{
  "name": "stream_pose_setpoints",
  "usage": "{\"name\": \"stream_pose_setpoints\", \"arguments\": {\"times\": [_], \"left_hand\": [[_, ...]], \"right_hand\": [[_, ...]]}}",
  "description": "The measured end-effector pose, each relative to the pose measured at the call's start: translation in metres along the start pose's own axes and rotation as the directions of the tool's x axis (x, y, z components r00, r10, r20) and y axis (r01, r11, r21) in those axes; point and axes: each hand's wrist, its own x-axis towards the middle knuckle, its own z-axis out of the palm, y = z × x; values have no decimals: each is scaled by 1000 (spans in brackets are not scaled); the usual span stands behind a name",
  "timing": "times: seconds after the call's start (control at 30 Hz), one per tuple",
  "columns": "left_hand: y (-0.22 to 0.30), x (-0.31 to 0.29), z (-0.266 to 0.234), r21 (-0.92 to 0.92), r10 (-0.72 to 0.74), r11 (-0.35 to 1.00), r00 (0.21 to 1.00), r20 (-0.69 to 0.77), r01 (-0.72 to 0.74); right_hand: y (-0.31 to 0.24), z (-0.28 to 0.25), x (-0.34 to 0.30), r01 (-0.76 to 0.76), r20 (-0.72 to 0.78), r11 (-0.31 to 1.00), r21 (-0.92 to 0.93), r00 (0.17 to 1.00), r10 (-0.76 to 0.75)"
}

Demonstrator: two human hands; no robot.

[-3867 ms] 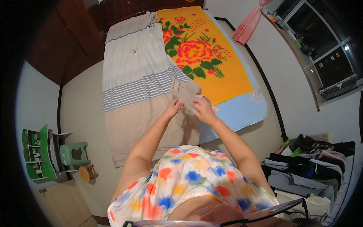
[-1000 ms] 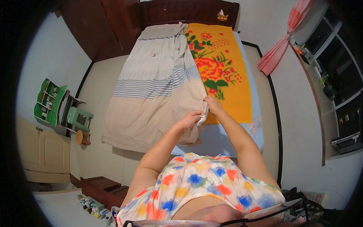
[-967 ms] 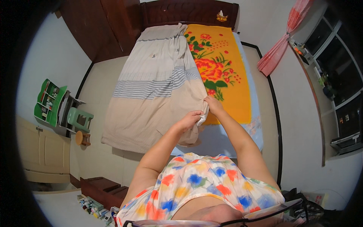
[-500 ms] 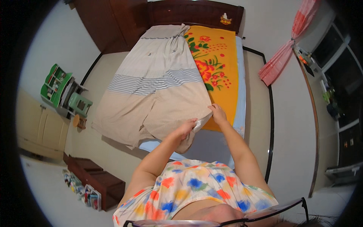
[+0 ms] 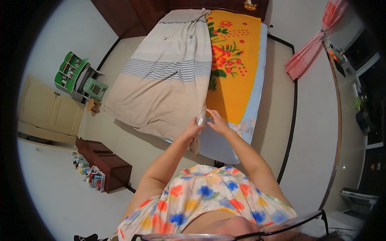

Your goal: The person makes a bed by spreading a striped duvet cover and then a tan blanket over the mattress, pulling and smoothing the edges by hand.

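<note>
A beige and pale grey quilt cover [image 5: 157, 94] with a dark striped band lies over the left part of the bed. My left hand [image 5: 194, 128] is closed on its near right edge, where a white bit of cloth shows by the fingers. Just to the right, my right hand [image 5: 218, 122] has its fingers apart, the fingertips close to the gathered edge; whether they touch it I cannot tell. Beneath and beside the cover is a yellow blanket [image 5: 237, 88] with red flowers, on a light blue sheet [image 5: 219, 148].
A dark wooden headboard [image 5: 225, 5] stands at the far end. Left of the bed are a green stool [image 5: 95, 88], a small wooden stool [image 5: 94, 106] and a green shelf [image 5: 70, 72]. A brown cabinet [image 5: 114, 168] stands near left. A pink curtain [image 5: 305, 56] hangs at right.
The cover's right edge has been drawn left, baring more of the yellow blanket. My right hand has let go of the edge and opened. The view has shifted toward the bed's near end.
</note>
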Motion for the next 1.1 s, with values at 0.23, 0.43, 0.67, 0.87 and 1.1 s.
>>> {"name": "stream_pose_setpoints", "arguments": {"times": [0.23,0.43,0.67,0.87,1.1], "left_hand": [[-26,-20,21,-133,130,983,991,11,-127],[-91,5,25,-236,221,942,970,-102,-240],[-75,4,30,-206,180,949,946,-268,-239],[-45,19,48,-206,226,935,930,-289,-290],[-12,37,98,-184,210,938,902,-376,-295]], "right_hand": [[-9,14,-38,94,63,988,-126,994,-87],[-26,28,-63,-26,103,991,-132,994,39],[-21,2,-89,-90,47,987,-136,994,97],[2,-44,-64,-56,7,978,-199,998,59],[69,-91,-11,-65,147,996,-58,986,73]]}}
